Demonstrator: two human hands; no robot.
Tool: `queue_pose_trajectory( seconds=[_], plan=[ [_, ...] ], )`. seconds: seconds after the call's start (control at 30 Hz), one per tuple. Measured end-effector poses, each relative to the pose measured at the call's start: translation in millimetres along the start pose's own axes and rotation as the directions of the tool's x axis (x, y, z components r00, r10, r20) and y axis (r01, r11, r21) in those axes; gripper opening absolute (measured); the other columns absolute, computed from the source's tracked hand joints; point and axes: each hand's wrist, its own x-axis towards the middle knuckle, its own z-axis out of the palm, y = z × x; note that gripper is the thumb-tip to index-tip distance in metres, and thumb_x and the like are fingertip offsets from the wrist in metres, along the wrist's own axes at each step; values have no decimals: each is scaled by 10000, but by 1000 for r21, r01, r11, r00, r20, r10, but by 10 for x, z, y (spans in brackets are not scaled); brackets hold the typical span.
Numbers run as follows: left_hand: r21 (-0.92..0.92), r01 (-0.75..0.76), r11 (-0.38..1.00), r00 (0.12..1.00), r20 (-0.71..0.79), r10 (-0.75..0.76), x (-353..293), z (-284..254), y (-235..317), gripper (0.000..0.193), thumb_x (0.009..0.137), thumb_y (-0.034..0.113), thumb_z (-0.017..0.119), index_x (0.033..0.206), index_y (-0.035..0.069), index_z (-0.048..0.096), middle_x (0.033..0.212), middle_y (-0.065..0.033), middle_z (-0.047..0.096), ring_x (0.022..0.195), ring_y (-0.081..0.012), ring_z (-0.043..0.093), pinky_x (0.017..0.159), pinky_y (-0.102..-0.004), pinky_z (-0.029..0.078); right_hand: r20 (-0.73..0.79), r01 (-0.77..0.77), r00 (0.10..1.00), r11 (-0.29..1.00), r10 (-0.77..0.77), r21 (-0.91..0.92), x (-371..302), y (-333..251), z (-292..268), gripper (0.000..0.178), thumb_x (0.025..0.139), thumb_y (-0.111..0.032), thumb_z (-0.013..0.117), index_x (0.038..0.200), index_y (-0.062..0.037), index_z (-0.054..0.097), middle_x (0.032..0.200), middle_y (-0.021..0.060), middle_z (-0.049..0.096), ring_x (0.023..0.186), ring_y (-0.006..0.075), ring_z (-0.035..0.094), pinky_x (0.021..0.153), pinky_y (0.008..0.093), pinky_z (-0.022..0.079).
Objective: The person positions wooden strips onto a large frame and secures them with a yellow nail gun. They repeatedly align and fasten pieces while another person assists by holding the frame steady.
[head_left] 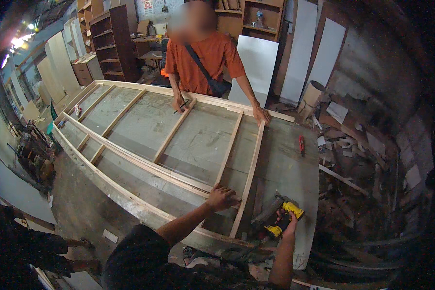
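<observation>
A long ladder-like frame [159,143] of pale wooden strips lies on the grey worktable [295,164]. My left hand [222,198] is closed over the end of its lengthwise strips, close to the end crosspiece [250,179]. To the right, my right hand [291,223] grips a yellow and black nail gun [277,218], which is low over the table beside the frame's near right corner. Its nose is dark and hard to make out. Across the table, a co-worker's hand [261,116] rests on the far right corner; their other hand [180,102] holds a thin dark item at a crosspiece.
The co-worker in an orange shirt [204,63] stands at the far side. A red hand tool [301,145] lies on the table's right part. Wood scraps [345,145] litter the floor beyond the right edge. Shelves [112,43] and white panels [257,65] stand behind.
</observation>
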Motion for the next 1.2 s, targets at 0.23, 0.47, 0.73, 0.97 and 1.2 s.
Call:
queue_pose_trajectory(
  seconds=[0.23,0.47,0.73,0.97,1.2],
  plan=[
    [-19,153,988,982,117,-150,-105,-166,28,640,786,485,751,1270,115,558,1284,-97,588,1280,-276,495,1119,-494,286,-10,21,1000,1000,-21,-21,-145,-63,95,423,921,-426,540,1126,-67,625,958,166,727,620,238,615,586,410,534],
    [18,328,945,944,-53,-326,-599,-851,-165,701,773,433,786,1331,111,508,1400,-87,516,1321,-289,455,1135,-501,258,117,-63,991,998,64,-13,-164,-69,46,408,925,-433,548,1144,-93,599,1014,151,723,664,230,620,621,386,525],
    [40,668,743,744,-50,-667,-1690,-1301,-286,604,864,453,693,1307,81,520,1386,-136,503,1305,-335,448,1091,-516,316,159,0,987,993,19,-118,-348,-99,232,459,915,-466,549,1196,-106,601,1064,112,711,808,229,636,754,386,528],
    [183,567,803,790,157,-593,-1872,-1434,-149,512,920,606,510,898,143,727,941,-62,704,1088,-263,588,1079,-505,301,97,-28,994,979,48,-203,-240,-27,370,474,913,-470,545,1214,-108,599,1078,113,704,851,249,646,773,413,534],
    [109,364,925,917,132,-376,-2046,-1606,-246,516,799,652,641,910,153,719,994,-42,698,1063,-256,609,1019,-506,345,143,10,990,976,22,-218,-149,-26,438,489,911,-474,540,1232,-110,597,1091,114,697,894,270,655,791,440,540]
  ],
)
